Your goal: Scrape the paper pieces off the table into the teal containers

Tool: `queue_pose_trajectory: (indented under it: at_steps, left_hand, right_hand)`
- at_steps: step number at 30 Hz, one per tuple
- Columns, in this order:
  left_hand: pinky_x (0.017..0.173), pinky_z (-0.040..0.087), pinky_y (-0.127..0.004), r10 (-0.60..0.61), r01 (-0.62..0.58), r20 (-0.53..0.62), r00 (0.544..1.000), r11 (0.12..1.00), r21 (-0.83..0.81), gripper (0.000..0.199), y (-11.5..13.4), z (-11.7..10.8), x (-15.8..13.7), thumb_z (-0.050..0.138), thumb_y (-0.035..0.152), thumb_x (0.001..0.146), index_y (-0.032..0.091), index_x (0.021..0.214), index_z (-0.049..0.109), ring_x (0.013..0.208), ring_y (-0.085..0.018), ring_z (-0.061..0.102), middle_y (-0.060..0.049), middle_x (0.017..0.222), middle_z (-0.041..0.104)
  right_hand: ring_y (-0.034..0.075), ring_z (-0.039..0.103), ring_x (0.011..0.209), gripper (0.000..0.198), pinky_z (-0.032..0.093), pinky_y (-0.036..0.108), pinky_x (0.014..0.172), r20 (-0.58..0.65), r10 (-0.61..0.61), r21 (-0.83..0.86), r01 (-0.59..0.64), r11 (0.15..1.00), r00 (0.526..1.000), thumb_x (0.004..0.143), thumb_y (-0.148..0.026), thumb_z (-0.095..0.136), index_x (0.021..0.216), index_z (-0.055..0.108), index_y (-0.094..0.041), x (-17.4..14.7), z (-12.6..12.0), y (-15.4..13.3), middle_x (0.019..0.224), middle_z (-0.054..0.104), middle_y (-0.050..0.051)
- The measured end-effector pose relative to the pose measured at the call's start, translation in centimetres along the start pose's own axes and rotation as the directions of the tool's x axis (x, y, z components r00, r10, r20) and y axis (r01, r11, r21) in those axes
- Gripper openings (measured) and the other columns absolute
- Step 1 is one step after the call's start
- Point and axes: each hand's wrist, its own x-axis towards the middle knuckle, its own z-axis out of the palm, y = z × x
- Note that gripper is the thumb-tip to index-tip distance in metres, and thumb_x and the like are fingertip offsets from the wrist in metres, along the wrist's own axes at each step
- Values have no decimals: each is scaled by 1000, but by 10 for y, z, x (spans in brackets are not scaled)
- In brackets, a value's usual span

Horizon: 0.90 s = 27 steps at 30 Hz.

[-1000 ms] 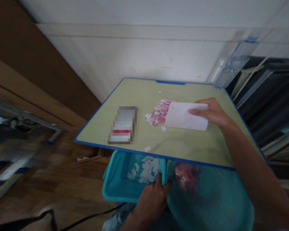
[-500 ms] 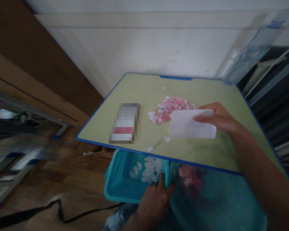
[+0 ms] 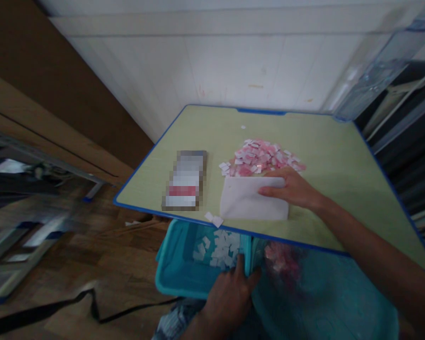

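Observation:
In my right hand [image 3: 286, 189] is a flat white scraper [image 3: 251, 198] with rounded corners, its lower edge at or near the tabletop. Two small white paper squares [image 3: 214, 219] lie by its lower left corner, at the table's front edge. Just behind the scraper sits a heap of pink and white small packets or squares [image 3: 260, 156]. Below the table, my left hand [image 3: 230, 288] grips the right rim of a teal bin [image 3: 179, 283], index finger over the edge. Scattered white squares [image 3: 219, 248] lie inside that bin.
A phone [image 3: 184, 179], blurred out, lies left on the blue-edged table [image 3: 329, 137]. A larger teal tub [image 3: 326, 302] with a pink heap [image 3: 279, 259] stands at the right below. A clear plastic bottle [image 3: 368, 80] is at the back right corner, before the wall.
My right hand has moved the scraper left and toward the table's front edge. The loose squares have shifted toward the bin. My left hand keeps its place on the rim.

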Motion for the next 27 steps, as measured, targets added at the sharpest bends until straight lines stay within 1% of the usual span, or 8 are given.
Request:
queue_pose_trajectory:
  at_steps: [2,5,7,10,12,15,19,27]
  left_hand:
    - [66,48,-39,-4,4,9,1000,1000,-9,50,0,1,0,44,18,81,34,128,33,77,-24,60,-18,131,30]
    - [65,48,-39,-9,9,3,1000,1000,-23,50,-1,3,1,42,18,82,35,128,33,77,-23,60,-17,131,31]
    - [65,48,-40,-3,3,0,1000,999,-32,52,-2,4,2,42,18,81,35,129,32,78,-24,60,-18,131,31]
    - [65,48,-40,8,-8,0,1000,999,-35,52,-2,4,2,43,17,81,33,129,32,78,-24,60,-18,130,31]
    - [65,48,-40,10,-10,-3,1000,1000,-24,52,-1,3,2,42,17,81,32,129,33,78,-25,60,-19,130,31]
    - [65,48,-41,6,-6,-3,1000,1000,-6,52,0,2,1,40,15,81,33,130,32,78,-25,60,-20,130,31]
    - [66,48,-39,1,-1,-6,1000,1000,-11,54,-1,4,1,44,17,80,35,129,31,77,-24,60,-18,130,31]
    - [61,49,-41,36,-37,-66,997,999,-22,55,-3,9,3,45,16,78,33,129,32,72,-25,61,-21,127,34]
  right_hand:
    - [10,52,53,31,36,19,45,-74,64,0,-64,998,995,69,-42,59,75,66,-12,0,1,4,65,63,3]
    - [10,52,54,29,36,20,47,-155,67,-61,-77,995,986,69,-41,59,68,64,-12,1,4,7,63,62,3]
    - [10,51,53,29,36,20,48,-144,36,-88,-49,995,989,72,-40,57,64,62,-13,2,10,5,60,61,2]
    - [10,52,56,27,36,20,51,-121,-25,-118,11,993,992,75,-39,55,67,63,-14,1,21,-2,63,62,2]
    - [10,51,56,25,34,20,50,-88,-26,-104,17,994,996,75,-37,54,69,63,-15,-1,28,-8,64,62,2]
    - [8,46,50,24,30,19,46,-33,2,-61,-4,998,999,75,-35,54,65,61,-14,-4,34,-13,58,59,-1]
    - [7,42,49,22,29,19,47,-19,-20,-41,20,999,1000,74,-33,55,62,59,-14,-5,34,-13,57,56,-2]
    - [6,39,48,26,28,19,45,24,-29,13,29,1000,999,73,-35,57,57,55,-14,-6,32,-15,52,49,-3]
